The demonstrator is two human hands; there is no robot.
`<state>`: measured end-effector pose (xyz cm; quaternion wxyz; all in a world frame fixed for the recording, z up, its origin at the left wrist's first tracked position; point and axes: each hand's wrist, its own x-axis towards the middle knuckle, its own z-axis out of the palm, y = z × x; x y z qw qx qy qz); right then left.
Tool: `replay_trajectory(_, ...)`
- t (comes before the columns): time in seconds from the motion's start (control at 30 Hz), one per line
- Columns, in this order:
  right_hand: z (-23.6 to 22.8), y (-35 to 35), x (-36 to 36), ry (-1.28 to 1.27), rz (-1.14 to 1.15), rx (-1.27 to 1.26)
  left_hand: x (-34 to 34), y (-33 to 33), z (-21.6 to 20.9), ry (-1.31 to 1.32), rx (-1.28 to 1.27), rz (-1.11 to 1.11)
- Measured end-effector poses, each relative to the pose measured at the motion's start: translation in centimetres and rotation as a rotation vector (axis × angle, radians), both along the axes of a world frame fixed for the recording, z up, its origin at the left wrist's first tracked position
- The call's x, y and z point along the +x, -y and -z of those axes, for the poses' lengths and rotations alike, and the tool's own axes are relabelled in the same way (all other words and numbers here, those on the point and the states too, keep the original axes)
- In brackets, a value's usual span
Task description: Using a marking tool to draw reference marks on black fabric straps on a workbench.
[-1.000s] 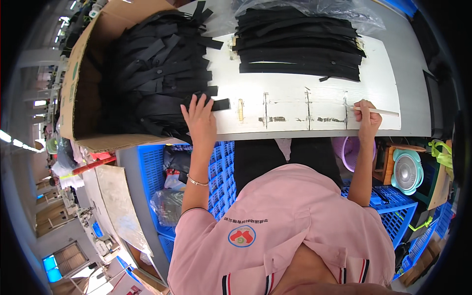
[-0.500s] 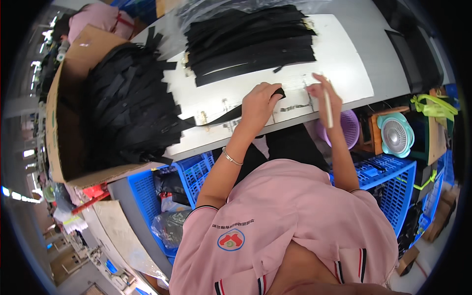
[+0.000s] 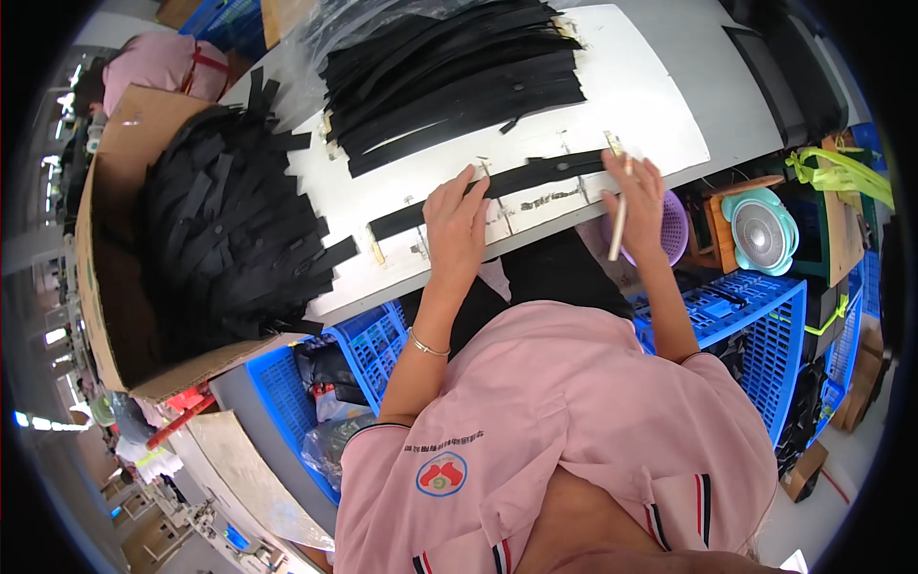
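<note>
A long black strap (image 3: 535,176) lies flat along the front of the white worktable (image 3: 660,115), against small metal guide marks. My left hand (image 3: 455,226) presses down on the strap with its fingers spread. My right hand (image 3: 636,199) rests near the strap's right end and grips a pale pen-like stick (image 3: 620,222) that points down toward me. Behind the strap sits a stack of black straps (image 3: 459,77) on clear plastic.
A cardboard box (image 3: 105,249) heaped with black straps (image 3: 229,230) stands at the left. Blue plastic crates (image 3: 746,316) sit under the table. A purple basket (image 3: 671,226), a small teal fan (image 3: 760,230) and another person in pink (image 3: 143,77) are nearby.
The view has swung so the table sits more tilted. My left hand has slid the black strap out flat along the table front. My right hand has stayed at the strap's right end with the stick.
</note>
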<state>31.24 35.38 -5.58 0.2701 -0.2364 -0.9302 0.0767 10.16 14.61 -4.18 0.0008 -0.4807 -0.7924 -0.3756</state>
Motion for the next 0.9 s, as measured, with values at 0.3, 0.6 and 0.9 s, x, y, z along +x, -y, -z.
replay_trajectory(0.3, 0.5, -0.4, -0.1, -0.136, -0.054, -0.004, 1.5, 6.6, 0.3, -0.126, -0.207, -0.229)
replay_trajectory(0.6, 0.1, -0.3, -0.1, -0.015, 0.004, -0.001, 1.1, 10.2, 0.5, -0.095, -0.310, -0.337)
replay_trajectory(0.9, -4.9, 7.9, -8.8, -0.192, -0.118, -0.665, 0.9, 10.2, 0.9, -0.116, -0.275, -0.327)
